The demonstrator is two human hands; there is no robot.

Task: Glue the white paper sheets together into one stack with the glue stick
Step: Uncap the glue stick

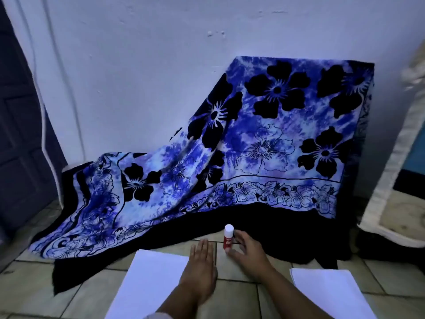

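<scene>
A glue stick (pixel 228 238), red with a white cap, stands upright on the tiled floor. My right hand (pixel 248 254) is curled just to its right. The fingers are spread beside the tube and the thumb is near its base, not clearly closed on it. My left hand (pixel 202 261) lies flat, palm down, fingers together, at the right edge of a white paper sheet (pixel 149 284) on the floor at the lower left. More white paper sheets (pixel 326 293) lie at the lower right, beside my right forearm.
A blue floral cloth (pixel 253 146) with a black border drapes over a raised object against the white wall and spreads onto the floor just behind the glue stick. A dark door (pixel 20 134) is at the left. A pale framed object (pixel 395 180) leans at the right.
</scene>
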